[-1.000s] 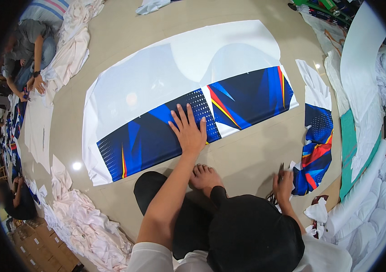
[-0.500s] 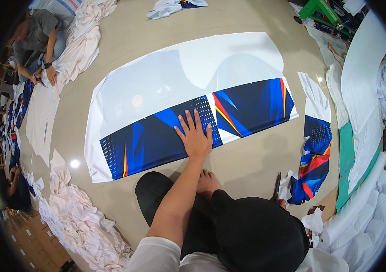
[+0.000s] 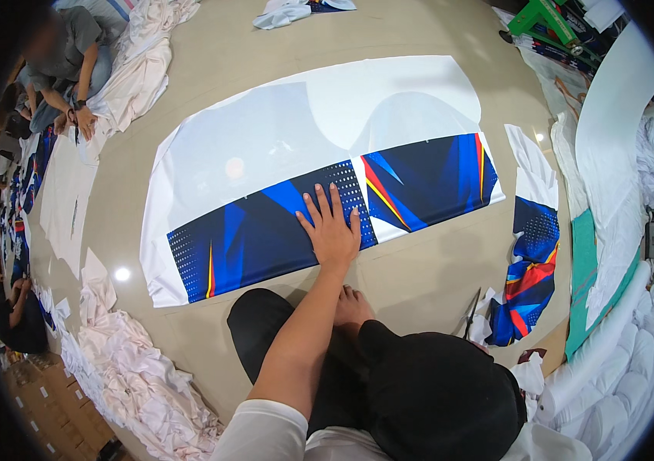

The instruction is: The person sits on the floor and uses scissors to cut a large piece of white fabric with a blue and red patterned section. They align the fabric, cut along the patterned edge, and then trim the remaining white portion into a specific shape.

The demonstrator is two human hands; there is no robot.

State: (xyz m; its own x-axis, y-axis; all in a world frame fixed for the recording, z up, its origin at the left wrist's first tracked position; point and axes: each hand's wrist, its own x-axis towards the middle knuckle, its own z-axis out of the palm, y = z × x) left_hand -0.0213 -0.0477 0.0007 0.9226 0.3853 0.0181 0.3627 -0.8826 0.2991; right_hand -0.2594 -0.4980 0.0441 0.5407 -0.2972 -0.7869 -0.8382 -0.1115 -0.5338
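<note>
Keep your bare foot (image 3: 354,309) clear of the near edge of the printed jersey fabric sheet (image 3: 265,227), which lies on the floor ahead of you; to steady it well, I'd press evenly and smooth from its dark-blue band toward its white far part, letting no crease set; as for pose, your right hand (image 3: 480,345), to the right of the sheet and nearer than it, is all but hidden by the black cap (image 3: 438,399), so I cannot tell whether it grips the scissors (image 3: 471,316); your left hand (image 3: 333,234) lies palm down on the sheet's band, fingers spread, gripping nothing
</note>
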